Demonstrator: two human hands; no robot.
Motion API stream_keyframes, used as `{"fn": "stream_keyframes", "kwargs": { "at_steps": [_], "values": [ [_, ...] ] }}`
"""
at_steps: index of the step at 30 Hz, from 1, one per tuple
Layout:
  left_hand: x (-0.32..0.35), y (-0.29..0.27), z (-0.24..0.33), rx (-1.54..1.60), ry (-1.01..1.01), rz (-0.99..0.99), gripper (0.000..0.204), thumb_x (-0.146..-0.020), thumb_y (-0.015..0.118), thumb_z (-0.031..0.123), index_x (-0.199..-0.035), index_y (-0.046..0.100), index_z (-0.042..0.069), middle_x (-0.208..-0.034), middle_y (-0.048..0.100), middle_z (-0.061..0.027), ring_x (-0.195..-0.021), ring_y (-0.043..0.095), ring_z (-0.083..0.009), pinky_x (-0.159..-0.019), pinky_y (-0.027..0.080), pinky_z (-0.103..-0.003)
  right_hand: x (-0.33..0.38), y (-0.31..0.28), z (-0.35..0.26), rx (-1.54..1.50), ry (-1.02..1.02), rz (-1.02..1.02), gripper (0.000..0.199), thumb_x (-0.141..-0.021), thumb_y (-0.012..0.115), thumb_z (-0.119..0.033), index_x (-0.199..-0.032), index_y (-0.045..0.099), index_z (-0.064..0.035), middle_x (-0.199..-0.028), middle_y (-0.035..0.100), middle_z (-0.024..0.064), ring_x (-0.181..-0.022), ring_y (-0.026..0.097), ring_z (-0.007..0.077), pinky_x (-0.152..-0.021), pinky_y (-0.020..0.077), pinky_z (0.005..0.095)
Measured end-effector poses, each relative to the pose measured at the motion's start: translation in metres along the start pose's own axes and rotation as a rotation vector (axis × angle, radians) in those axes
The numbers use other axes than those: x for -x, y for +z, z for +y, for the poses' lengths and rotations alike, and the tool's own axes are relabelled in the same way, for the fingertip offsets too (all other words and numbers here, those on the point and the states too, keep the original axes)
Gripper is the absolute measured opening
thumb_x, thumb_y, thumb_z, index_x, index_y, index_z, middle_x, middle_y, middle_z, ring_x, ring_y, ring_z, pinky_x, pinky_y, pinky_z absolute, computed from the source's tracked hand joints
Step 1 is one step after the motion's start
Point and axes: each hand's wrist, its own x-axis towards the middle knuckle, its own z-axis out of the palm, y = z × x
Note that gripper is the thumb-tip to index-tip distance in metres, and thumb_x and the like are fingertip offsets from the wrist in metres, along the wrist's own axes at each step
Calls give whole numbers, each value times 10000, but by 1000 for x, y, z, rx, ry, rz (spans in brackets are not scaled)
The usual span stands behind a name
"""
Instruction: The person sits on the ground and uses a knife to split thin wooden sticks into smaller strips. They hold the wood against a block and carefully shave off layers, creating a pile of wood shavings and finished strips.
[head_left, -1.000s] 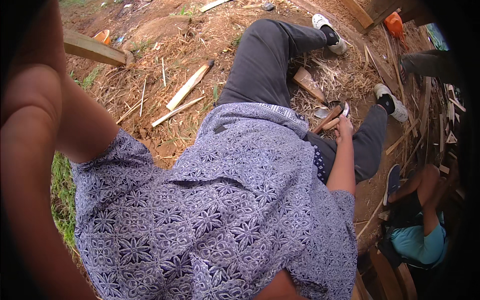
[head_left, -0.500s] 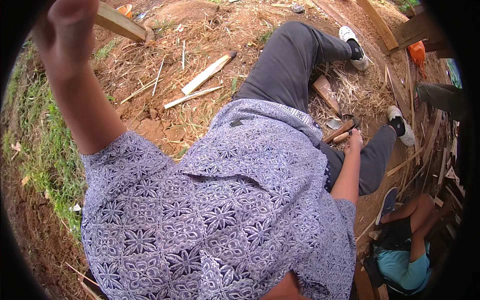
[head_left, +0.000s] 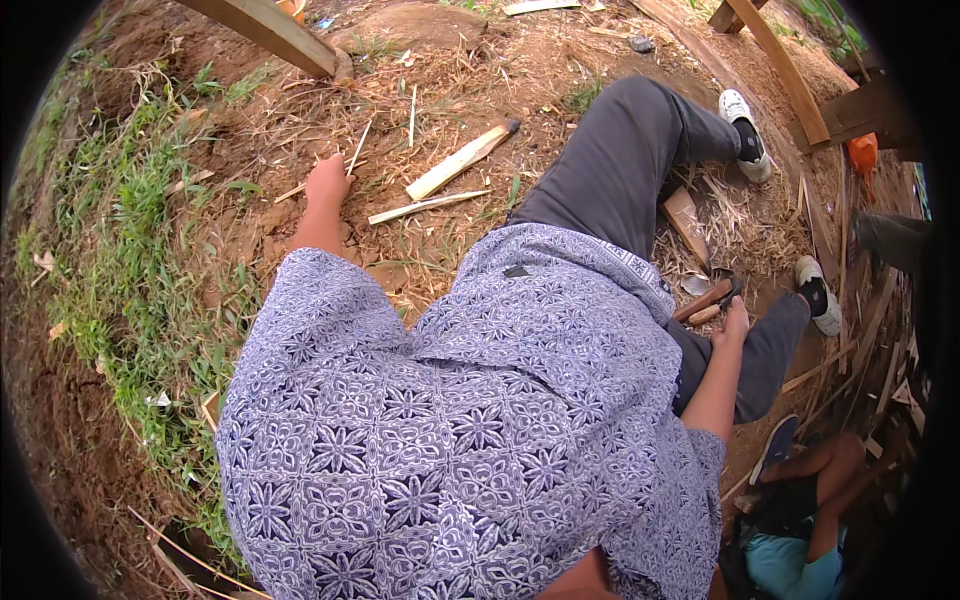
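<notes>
On the straw-littered soil to the left, my left hand point(head_left: 328, 182) reaches down over the lower end of a thin pale stick point(head_left: 359, 146). Another thin stick point(head_left: 289, 194) lies across the same spot, and the fingers are mostly hidden. Close to my lap on the right, my right hand point(head_left: 735, 322) is closed round a wooden-handled tool point(head_left: 706, 314). Its working end cannot be made out. A brown wooden piece point(head_left: 702, 299) and a small dark part point(head_left: 737, 285) show right beside that hand.
A pale pointed stake point(head_left: 460, 162) and a split strip point(head_left: 428, 206) lie ahead of me. A wooden post point(head_left: 275, 35) slants in at the far left. A wedge of wood point(head_left: 686, 225) lies between my legs. Another person point(head_left: 800, 550) sits at lower right, near scattered planks.
My left hand has come down from high at the upper left to the thin sticks on the ground. My right hand keeps its hold. The view has shifted slightly.
</notes>
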Motion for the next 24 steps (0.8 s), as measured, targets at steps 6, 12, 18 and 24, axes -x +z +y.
{"fn": "stream_keyframes", "kwargs": {
  "at_steps": [6,12,18,24],
  "values": [
    [-27,-25,-27,-13,170,31,324,-897,571,133,-1193,669,44,-1170,707,-214,-1108,668,-402,-960,542,-495,-24,-16,12,-46,-63,-3,486,-929,681,-429,-1380,599,-268,-1353,566,-32,-1143,479,168,-1030,333,477],
    [-27,-23,-89,-71,82,-59,366,-922,573,192,-1250,610,34,-1241,659,-273,-1160,641,-415,-996,518,-521,6,2,-7,18,-1,-20,536,-964,634,-394,-1472,545,-249,-1508,504,-13,-1369,447,245,-1087,331,530],
    [-10,-29,-66,-121,189,-152,388,-955,629,320,-1243,593,64,-1192,669,-247,-1159,638,-423,-994,514,-536,-7,-13,-1,15,-39,-38,574,-962,646,-434,-1493,514,-259,-1564,464,41,-1440,405,277,-1095,305,550],
    [-6,-19,-88,-186,164,-26,342,-987,595,325,-1169,602,36,-1195,634,-238,-1152,634,-410,-940,530,-513,-14,-10,-1,42,-53,-106,565,-967,645,-429,-1493,515,-268,-1572,460,41,-1450,387,279,-1089,296,556]
  ]
}}
